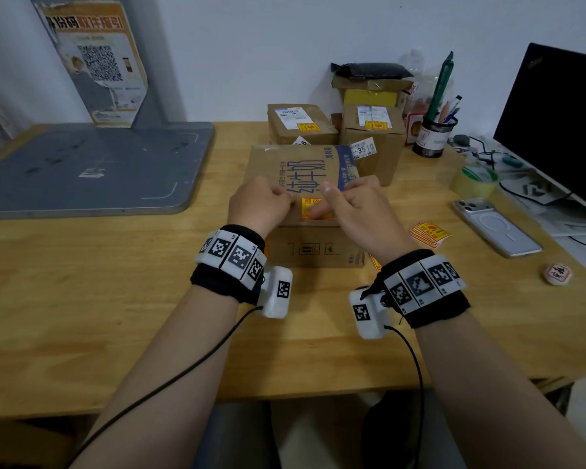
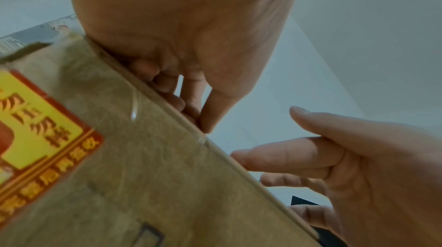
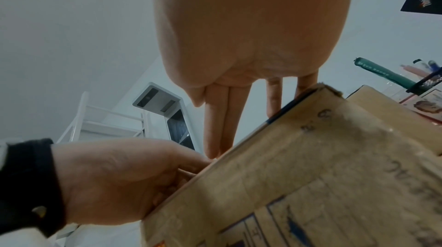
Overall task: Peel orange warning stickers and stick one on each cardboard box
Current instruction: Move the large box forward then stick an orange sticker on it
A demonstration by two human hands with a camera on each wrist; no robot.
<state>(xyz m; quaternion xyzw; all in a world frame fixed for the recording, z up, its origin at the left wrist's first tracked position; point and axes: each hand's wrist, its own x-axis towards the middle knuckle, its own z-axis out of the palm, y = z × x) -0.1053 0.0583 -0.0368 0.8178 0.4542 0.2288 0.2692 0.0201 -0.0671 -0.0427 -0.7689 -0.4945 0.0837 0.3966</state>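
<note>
A large cardboard box [image 1: 305, 164] with blue lettering stands mid-table. An orange-and-yellow warning sticker [image 1: 308, 204] lies on its top near the front edge. My right hand [image 1: 352, 204] presses straight fingers flat on that sticker, thumb raised. My left hand [image 1: 261, 204] rests on the box top at the sticker's left edge with fingers curled; nothing shows between them. In the left wrist view another sticker [image 2: 36, 128] sits on the box's front wall [image 2: 167, 185]. Two smaller boxes [image 1: 301, 125] [image 1: 373, 140] behind each carry a sticker. A stack of stickers [image 1: 428, 233] lies to the right.
A phone [image 1: 496, 226], a tape roll [image 1: 474, 181], a mesh pen holder [image 1: 434, 133] and a black monitor [image 1: 555, 123] fill the right side. A grey board [image 1: 92, 164] lies at the left. A round game piece [image 1: 557, 274] sits near the right edge.
</note>
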